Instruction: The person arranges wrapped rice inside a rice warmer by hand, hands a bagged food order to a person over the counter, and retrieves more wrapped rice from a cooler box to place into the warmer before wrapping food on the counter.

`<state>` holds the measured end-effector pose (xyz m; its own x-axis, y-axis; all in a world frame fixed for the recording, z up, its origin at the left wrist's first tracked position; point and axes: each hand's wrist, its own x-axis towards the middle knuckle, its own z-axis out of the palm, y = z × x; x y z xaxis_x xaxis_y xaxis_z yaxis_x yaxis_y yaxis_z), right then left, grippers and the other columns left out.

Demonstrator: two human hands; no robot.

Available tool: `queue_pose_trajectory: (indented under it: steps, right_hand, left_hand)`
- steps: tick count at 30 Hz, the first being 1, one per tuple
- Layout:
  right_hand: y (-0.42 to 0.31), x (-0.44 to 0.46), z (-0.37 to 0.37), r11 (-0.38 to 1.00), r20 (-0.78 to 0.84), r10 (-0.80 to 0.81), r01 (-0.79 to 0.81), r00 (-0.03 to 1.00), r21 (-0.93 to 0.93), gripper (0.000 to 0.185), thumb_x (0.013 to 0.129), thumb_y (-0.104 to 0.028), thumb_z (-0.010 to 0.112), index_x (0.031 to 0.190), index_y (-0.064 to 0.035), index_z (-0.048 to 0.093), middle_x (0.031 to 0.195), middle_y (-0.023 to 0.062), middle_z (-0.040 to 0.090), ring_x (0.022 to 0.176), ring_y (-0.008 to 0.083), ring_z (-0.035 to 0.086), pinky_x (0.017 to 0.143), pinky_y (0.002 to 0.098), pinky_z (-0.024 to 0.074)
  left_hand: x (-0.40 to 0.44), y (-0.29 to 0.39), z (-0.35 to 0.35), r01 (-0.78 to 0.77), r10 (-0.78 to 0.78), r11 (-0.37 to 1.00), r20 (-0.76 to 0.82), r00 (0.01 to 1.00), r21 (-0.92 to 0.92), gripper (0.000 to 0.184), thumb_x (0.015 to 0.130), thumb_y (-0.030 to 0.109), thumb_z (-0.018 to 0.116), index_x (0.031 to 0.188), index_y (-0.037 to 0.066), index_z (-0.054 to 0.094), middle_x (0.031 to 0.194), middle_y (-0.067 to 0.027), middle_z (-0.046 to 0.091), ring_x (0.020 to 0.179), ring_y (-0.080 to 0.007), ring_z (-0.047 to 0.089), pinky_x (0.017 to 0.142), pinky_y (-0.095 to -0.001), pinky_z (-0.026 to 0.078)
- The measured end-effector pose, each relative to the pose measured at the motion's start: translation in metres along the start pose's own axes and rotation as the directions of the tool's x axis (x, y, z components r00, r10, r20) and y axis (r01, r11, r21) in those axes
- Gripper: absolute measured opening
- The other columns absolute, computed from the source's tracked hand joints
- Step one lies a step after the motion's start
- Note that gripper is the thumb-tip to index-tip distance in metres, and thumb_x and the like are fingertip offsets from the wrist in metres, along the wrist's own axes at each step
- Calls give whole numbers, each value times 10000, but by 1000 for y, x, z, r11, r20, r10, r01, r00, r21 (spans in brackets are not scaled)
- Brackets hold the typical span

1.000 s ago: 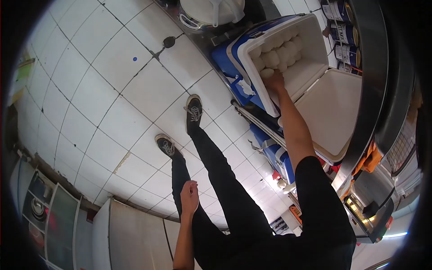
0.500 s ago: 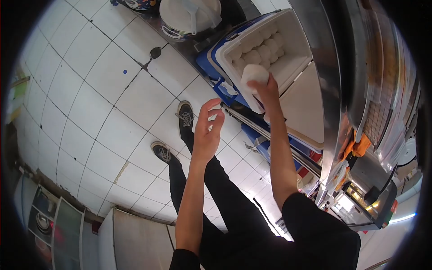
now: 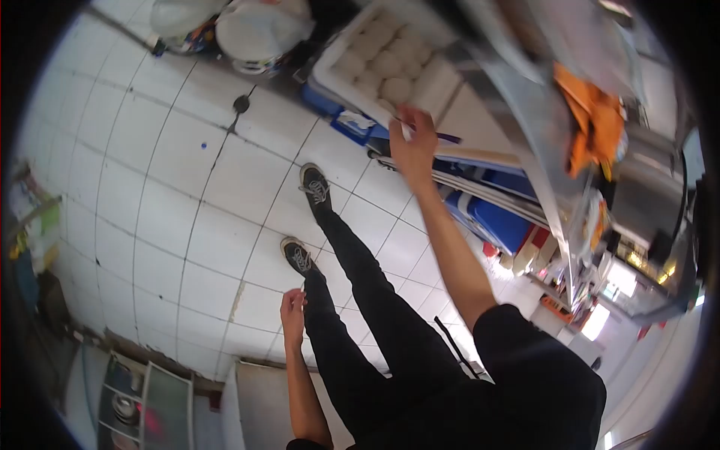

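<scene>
White dough balls (image 3: 386,64) sit packed in rows inside a blue cooler with a white lining (image 3: 330,71). My right hand (image 3: 414,150) is at the cooler's near edge, just below the closest ball and apart from it. Its fingers are bent, with a gap between thumb and fingers, and no ball is in it. My left hand (image 3: 293,315) hangs low beside my leg, its fingers loosely curled around nothing that I can see. The cooler's pale lid (image 3: 480,124) lies folded open to the right.
A lidded white pot (image 3: 262,34) stands left of the cooler. Along the right runs a metal counter edge (image 3: 517,127) with an orange cloth (image 3: 589,120) above it. A second blue cooler (image 3: 491,225) is underneath. A glass-fronted cabinet (image 3: 165,409) stands at the lower left.
The dough ball has left my right hand, which has drawn back toward me from the cooler. My left hand has dropped down to my leg. The view has shifted.
</scene>
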<state>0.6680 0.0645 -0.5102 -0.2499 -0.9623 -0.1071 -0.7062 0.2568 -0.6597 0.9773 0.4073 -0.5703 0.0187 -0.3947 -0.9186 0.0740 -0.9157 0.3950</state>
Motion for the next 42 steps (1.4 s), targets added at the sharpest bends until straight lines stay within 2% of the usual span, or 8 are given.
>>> queue_pose_trajectory:
  steps: [5, 10, 16, 22, 27, 34, 36, 42]
  right_hand:
    - [-1, -92, -102, 997, -810, 74, -41, 582, 62, 648, 818, -190, 743, 1336, -8, 399, 1124, 127, 466, 1030, 235, 485, 889, 386, 422]
    - [-11, -39, -50, 998, -521, -60, 47, 852, -38, 809, 832, -427, 697, 1361, 115, 413, 1390, 383, 421, 1320, 502, 388, 1118, 540, 309]
    - [34, -160, -90, 894, -163, 160, -73, 974, 442, 463, 855, -248, 669, 1222, 14, 570, 1067, 168, 662, 929, 290, 671, 759, 410, 530]
    - [323, -210, -144, -357, 215, 812, 170, 542, 918, 594, 864, -339, 634, 1326, -36, 415, 1246, 183, 450, 1109, 331, 557, 974, 481, 486]
    - [332, -183, -154, -536, 497, 791, 11, 356, 844, 597, 744, -429, 716, 1215, -145, 486, 939, 101, 483, 933, 282, 511, 896, 479, 467]
    - [288, -210, -240, -63, 88, 704, -62, 705, 996, 476, 938, -299, 563, 1295, 5, 485, 1111, 140, 650, 852, 231, 685, 718, 351, 530]
    - [263, -198, -284, 103, -142, 681, 97, 719, 990, 337, 903, -99, 581, 1192, 74, 562, 979, 199, 679, 880, 221, 687, 685, 333, 575]
    - [313, -191, -363, 706, -538, 197, 262, 820, 658, 428, 832, -233, 639, 1193, -4, 619, 1094, 283, 653, 1040, 437, 620, 933, 446, 502]
  left_hand:
    - [-33, 32, 3, -109, 104, 989, 48, 993, 100, 275, 1001, 259, 543, 1195, 70, 589, 1085, -55, 664, 966, -181, 622, 813, -342, 464]
    - [-59, 69, 28, -283, 251, 938, 171, 953, 202, 259, 997, 251, 546, 1188, 82, 591, 1082, -58, 666, 973, -179, 626, 820, -339, 467]
    - [-65, 87, 74, -338, 230, 855, 297, 927, 394, 264, 988, 278, 559, 1175, 96, 597, 1082, -49, 668, 968, -171, 627, 803, -328, 460]
    - [-43, 95, 170, -370, 169, 755, 384, 908, 542, 287, 992, 332, 551, 1159, 106, 613, 1078, -32, 667, 943, -141, 627, 786, -315, 460]
    - [-21, 86, 332, -478, 133, 676, 544, 828, 561, 339, 985, 376, 567, 1189, 107, 602, 1122, -15, 650, 982, -141, 620, 815, -322, 467]
    - [-48, 113, 543, -180, 165, 975, 120, 979, 128, 551, 925, 450, 555, 1358, 112, 501, 1337, -110, 534, 1178, -223, 561, 899, -407, 482]
    - [-41, 140, 552, -465, 390, 885, 607, 692, -38, 549, 928, 466, 516, 1310, 74, 560, 1261, -141, 604, 1156, -255, 599, 918, -426, 503]
    - [-43, 255, 670, -819, 712, 573, 484, 508, 17, 444, 911, 340, 566, 1249, 54, 599, 1198, -128, 640, 1125, -254, 618, 948, -407, 504]
